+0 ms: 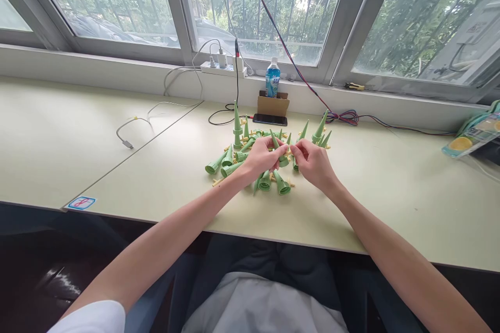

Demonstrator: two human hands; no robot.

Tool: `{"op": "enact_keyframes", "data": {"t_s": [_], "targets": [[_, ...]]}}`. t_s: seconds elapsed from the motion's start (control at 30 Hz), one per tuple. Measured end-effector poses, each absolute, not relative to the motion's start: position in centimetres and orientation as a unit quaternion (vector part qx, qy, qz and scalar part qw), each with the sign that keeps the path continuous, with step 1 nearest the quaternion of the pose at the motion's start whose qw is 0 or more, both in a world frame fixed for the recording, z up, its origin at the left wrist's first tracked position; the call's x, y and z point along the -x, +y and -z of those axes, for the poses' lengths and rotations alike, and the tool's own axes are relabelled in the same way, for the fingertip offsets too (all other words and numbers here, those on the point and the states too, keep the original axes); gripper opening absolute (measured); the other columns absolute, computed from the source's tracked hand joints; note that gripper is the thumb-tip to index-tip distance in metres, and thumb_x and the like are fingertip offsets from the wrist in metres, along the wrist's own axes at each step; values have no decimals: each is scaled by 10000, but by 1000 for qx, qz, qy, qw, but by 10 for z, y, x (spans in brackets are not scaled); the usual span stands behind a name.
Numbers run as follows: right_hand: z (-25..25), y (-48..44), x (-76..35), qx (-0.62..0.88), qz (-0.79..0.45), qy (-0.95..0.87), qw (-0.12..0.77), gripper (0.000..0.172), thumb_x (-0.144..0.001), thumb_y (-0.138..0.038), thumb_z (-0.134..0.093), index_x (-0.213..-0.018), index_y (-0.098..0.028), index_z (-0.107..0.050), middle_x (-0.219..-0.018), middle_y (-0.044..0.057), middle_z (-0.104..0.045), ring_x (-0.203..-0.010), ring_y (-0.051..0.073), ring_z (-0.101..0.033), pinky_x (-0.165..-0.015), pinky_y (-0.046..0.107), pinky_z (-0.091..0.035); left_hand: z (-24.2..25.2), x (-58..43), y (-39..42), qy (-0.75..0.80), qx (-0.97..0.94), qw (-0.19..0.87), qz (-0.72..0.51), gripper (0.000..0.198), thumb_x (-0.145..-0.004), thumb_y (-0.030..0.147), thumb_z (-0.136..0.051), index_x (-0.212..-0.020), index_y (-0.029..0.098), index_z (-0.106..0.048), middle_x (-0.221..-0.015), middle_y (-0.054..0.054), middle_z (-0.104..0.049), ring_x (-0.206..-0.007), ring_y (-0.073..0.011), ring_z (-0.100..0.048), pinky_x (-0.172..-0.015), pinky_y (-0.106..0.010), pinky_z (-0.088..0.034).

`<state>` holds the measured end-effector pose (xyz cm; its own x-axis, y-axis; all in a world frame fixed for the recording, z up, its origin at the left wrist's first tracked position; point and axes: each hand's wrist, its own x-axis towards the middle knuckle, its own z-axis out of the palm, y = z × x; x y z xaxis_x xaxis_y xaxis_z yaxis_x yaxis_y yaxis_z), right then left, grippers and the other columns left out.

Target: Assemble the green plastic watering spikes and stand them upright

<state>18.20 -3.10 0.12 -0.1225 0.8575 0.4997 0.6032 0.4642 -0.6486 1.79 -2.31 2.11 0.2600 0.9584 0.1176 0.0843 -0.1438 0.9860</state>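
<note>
My left hand (261,158) is closed around a green plastic watering spike (283,162), a cone with a wide ribbed collar. Close beside it, the thumb and fingers of my right hand (313,164) pinch at the small pale-yellow valve (289,152) on the spike's side; my fingertips partly hide it. Around and beneath both hands lies a loose pile of similar green spikes (231,168), many with yellow valves sticking out. Some lie on their sides with hollow ends showing, such as the spike in front (283,185). A taller one (236,127) stands upright at the back left.
Behind the pile, a black phone (270,119) lies before a cardboard box (273,104) and a blue-labelled bottle (272,79). A white cable (135,119) crosses the table at left. Bundled wires (346,117) lie back right, and a printed plastic bag (471,132) sits far right.
</note>
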Motion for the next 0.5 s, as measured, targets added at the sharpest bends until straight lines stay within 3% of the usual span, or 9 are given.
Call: {"op": "enact_keyframes", "data": {"t_s": [0.5], "targets": [[-3,-33,-182,501,-131,-734,440,398,-946,-521,-465,-689,-218,-477,-524,-36,-432,-484,122,-357,-505,268,-306,-21,-18,-22,408,-579,554,-438,207,-857,255,-671,-715,149,-564,-423,62,-417,-326,-51,-379,-316,-186,-240]]}}
